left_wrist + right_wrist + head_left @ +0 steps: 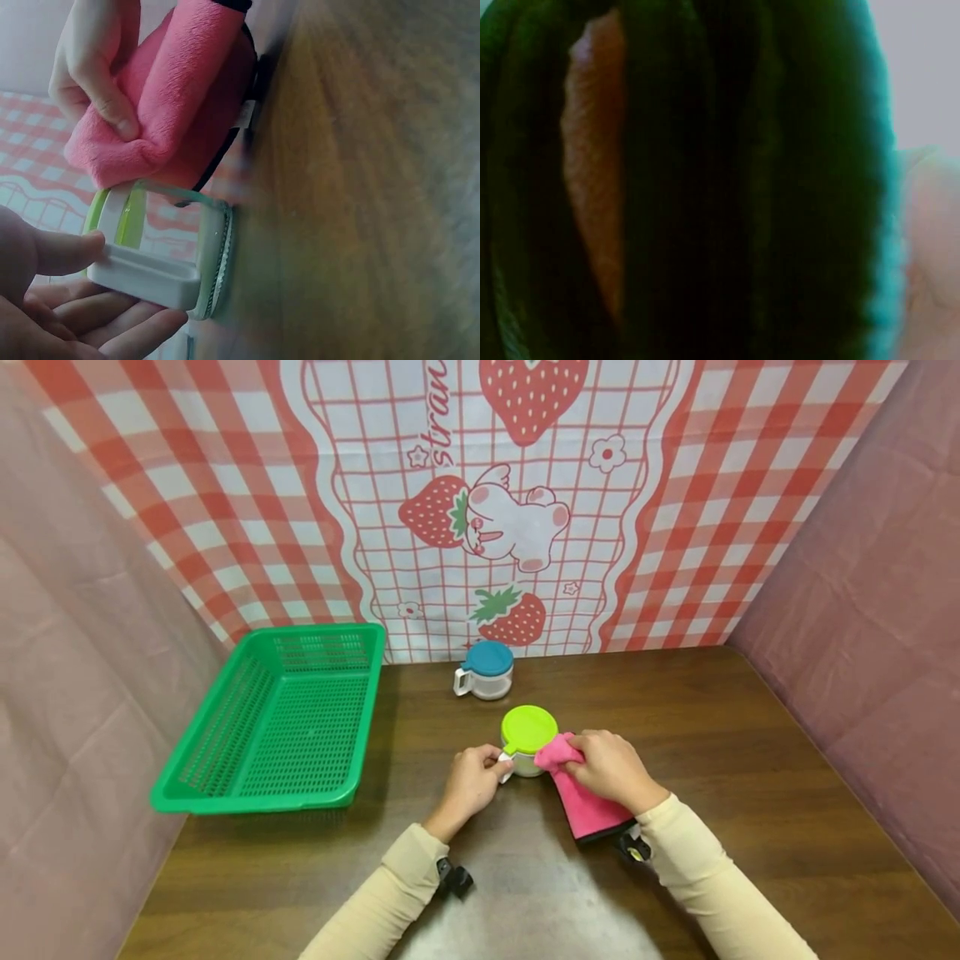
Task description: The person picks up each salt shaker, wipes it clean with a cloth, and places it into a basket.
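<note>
A clear glass jar with a lime-green lid (pixel 529 728) and a white handle (pixel 142 276) stands on the table. My left hand (pixel 474 781) pinches that handle between thumb and fingers. In my right hand (pixel 611 767) is a pink cloth (pixel 588 802) with a dark edge, bunched at the top and hanging down to the tabletop. The bunched part touches the right side of the jar by the lid. Dark, blurred folds (pixel 705 187) fill most of the right wrist view and hide the jar there.
Behind the green-lidded jar stands a similar jar with a blue lid (pixel 489 658), its handle to the left. A green plastic basket (pixel 367 710) sits at the left of the wooden table (pixel 720 735). A checked strawberry curtain (pixel 675 527) hangs along the back.
</note>
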A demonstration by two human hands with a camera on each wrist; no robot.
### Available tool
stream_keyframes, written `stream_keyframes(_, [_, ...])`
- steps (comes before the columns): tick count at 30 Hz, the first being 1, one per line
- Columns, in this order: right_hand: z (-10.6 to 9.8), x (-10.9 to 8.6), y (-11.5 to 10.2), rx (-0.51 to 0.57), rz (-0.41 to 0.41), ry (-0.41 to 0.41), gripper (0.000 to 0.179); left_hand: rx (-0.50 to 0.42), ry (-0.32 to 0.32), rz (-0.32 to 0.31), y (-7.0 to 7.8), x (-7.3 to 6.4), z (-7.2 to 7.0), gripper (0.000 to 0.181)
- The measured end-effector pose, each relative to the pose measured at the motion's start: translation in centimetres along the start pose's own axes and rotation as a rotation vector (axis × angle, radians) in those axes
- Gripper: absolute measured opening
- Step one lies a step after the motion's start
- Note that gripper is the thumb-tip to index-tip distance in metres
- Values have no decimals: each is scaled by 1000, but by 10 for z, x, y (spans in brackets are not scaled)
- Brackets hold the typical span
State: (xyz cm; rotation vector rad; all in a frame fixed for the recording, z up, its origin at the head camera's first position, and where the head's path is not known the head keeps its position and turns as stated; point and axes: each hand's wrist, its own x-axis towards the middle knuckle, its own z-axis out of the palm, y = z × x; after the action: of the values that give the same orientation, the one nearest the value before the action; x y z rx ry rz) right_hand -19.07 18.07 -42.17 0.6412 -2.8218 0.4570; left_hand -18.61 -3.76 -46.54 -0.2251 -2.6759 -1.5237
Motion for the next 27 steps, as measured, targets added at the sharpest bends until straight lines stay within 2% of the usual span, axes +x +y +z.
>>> stream_keyframes(7, [2, 1, 1, 9, -19, -9, 23, 47, -2, 34, 3, 0, -3, 12])
stream_keyframes(17, [8, 1, 1, 16, 3, -56, 18, 149, 10, 78, 3, 0, -3, 12])
stream_keyframes(22, [14, 0, 3, -4, 14, -98, 12, 153, 4, 74, 3, 1, -3, 12])
stream_keyframes(27, [20, -1, 4, -17, 16, -122, 14, 143, -4, 72, 2, 1, -2, 11])
